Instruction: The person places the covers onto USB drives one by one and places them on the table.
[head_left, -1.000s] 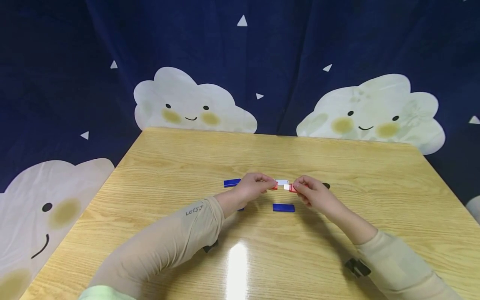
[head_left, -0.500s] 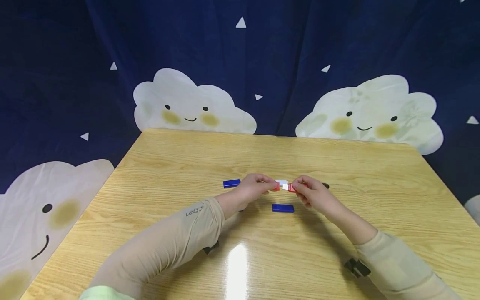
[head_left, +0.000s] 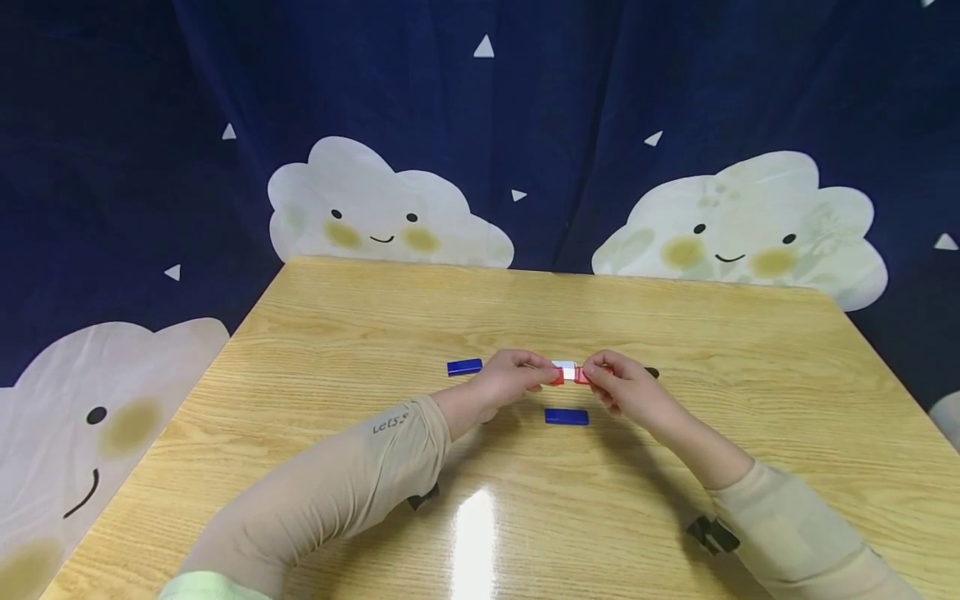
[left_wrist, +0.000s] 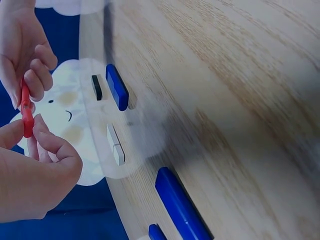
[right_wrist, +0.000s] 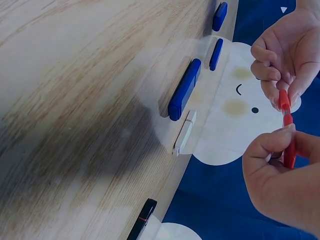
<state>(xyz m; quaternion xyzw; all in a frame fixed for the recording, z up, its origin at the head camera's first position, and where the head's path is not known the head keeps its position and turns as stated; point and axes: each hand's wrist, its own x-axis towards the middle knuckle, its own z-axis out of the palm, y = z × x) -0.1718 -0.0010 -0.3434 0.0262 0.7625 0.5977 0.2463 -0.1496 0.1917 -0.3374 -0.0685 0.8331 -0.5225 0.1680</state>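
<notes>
My left hand (head_left: 512,377) pinches a small red cap (head_left: 558,377) between thumb and fingers. Facing it, my right hand (head_left: 628,390) pinches a red USB stick (head_left: 581,376), whose pale metal plug (head_left: 569,374) points left at the cap. Both pieces are raised above the table and lined up end to end, with part of the plug showing between them. In the left wrist view, the cap (left_wrist: 28,126) and the stick (left_wrist: 25,94) appear edge-on, in one line. Fingertips hide much of the red stick (right_wrist: 289,147) in the right wrist view.
On the wooden table (head_left: 360,317) lie a blue stick (head_left: 566,416) before the hands and another blue stick (head_left: 464,367) left of them. A white stick (head_left: 564,365) lies behind the red pieces. A black stick (head_left: 652,372) is partly hidden behind my right hand.
My left hand has shifted slightly right with the red cap, and the gap between cap and red stick has narrowed. My right hand has edged a little left.
</notes>
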